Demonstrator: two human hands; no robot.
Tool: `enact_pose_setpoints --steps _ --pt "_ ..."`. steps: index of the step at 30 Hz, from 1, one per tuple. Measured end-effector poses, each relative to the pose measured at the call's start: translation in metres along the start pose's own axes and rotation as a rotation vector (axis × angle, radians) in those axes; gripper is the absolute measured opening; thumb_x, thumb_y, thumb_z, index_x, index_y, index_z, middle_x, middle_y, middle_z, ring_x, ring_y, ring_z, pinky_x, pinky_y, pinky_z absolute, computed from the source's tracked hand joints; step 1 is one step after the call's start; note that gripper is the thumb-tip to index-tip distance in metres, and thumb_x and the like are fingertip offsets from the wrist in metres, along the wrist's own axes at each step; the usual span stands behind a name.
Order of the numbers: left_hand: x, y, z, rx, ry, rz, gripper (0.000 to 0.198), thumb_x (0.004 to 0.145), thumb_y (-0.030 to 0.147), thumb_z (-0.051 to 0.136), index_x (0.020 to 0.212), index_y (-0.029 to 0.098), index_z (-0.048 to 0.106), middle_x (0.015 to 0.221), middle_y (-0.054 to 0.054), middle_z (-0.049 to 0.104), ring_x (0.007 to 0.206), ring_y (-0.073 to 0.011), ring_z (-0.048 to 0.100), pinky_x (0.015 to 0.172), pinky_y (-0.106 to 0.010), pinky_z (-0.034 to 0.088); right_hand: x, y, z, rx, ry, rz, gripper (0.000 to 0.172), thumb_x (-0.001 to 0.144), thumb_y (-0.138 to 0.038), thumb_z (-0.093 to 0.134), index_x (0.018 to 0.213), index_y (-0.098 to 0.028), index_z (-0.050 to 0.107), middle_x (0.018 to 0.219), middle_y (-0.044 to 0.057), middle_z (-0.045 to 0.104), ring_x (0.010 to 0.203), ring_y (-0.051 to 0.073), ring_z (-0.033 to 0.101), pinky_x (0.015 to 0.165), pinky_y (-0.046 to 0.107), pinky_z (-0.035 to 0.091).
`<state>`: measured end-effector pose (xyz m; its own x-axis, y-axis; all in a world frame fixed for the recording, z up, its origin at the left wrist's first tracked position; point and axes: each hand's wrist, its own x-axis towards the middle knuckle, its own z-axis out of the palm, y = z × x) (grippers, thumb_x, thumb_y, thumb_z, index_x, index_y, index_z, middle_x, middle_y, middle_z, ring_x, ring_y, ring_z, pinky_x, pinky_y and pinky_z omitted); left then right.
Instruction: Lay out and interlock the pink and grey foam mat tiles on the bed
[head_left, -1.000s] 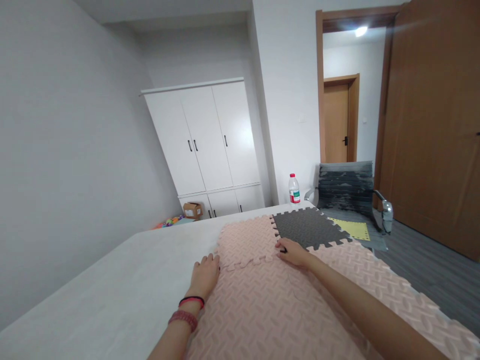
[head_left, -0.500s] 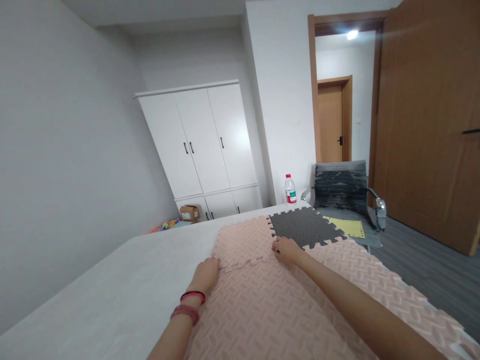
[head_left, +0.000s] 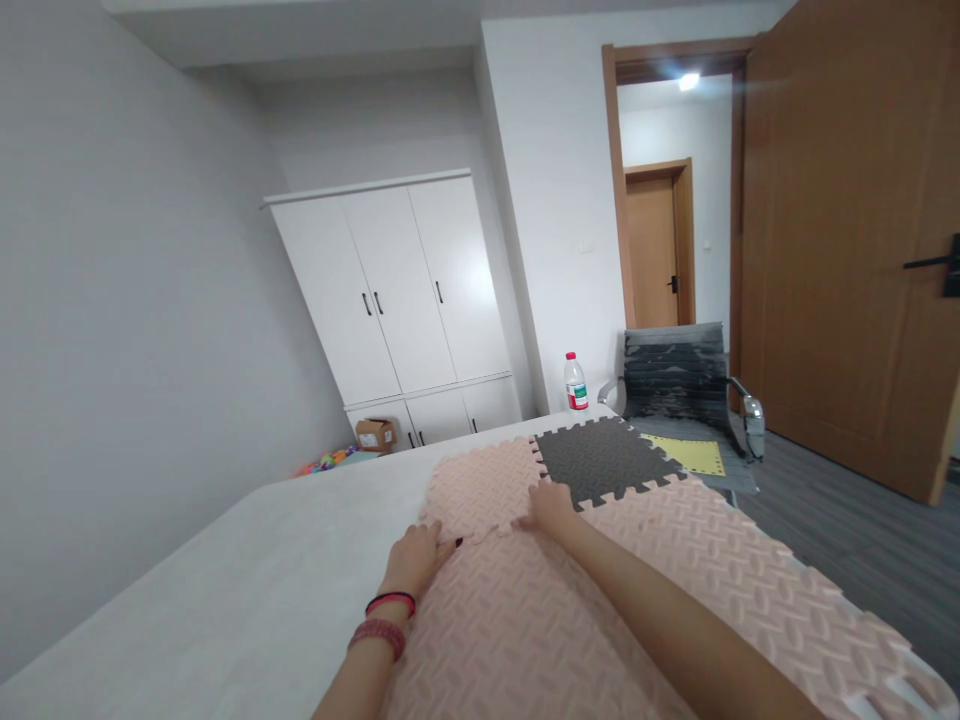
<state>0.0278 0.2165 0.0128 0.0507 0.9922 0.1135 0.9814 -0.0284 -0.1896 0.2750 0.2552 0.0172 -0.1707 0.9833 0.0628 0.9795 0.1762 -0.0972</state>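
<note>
Seam between the near pink mat (head_left: 570,620) and the far pink tile (head_left: 484,485) runs left to right, just ahead of both hands. Left hand (head_left: 420,555) lies flat and released at the seam's left end, by the bare bed (head_left: 225,590). Right hand (head_left: 551,503), also spread flat and grasping nothing, presses the seam's right end, just beside the grey tile (head_left: 600,458).

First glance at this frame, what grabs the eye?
Pink foam puzzle mats cover the near right of the white surface, with one dark grey mat locked in at the far end. Both hands press flat on a pink seam: left hand, right hand. Behind stand a white wardrobe and a grey chair.
</note>
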Motion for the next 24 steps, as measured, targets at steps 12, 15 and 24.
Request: enact_pose_setpoints --steps 12,15,24 --pt "0.018 0.007 0.000 -0.032 -0.036 -0.071 0.064 0.085 0.064 0.029 0.105 0.013 0.061 0.100 -0.018 0.069 0.097 -0.0293 0.064 0.079 -0.038 0.048 0.028 -0.043 0.019 -0.138 -0.087 0.214 0.099 0.054 -0.078 0.065 0.113 0.002 0.060 0.103 0.033 0.060 0.088 0.043 0.062 0.070 0.060 0.044" --pt "0.023 0.019 -0.001 -0.049 -0.054 -0.133 0.077 0.078 0.074 0.028 0.102 0.010 0.064 0.100 -0.020 0.069 0.098 -0.0316 0.064 0.080 -0.040 0.048 0.028 -0.044 0.022 -0.156 -0.085 0.213 0.102 0.054 -0.079 0.062 0.117 0.001 0.058 0.105 0.033 0.059 0.089 0.042 0.061 0.070 0.061 0.045" --pt "0.020 0.040 -0.023 -0.063 -0.149 -0.303 0.083 0.064 0.076 0.053 0.106 0.005 0.063 0.097 -0.026 0.068 0.091 -0.0359 0.066 0.071 -0.043 0.050 0.028 -0.031 0.015 -0.149 -0.115 0.024 0.079 0.068 -0.073 0.057 0.105 -0.004 0.066 0.099 0.027 0.065 0.087 0.037 0.064 0.071 0.052 0.049"
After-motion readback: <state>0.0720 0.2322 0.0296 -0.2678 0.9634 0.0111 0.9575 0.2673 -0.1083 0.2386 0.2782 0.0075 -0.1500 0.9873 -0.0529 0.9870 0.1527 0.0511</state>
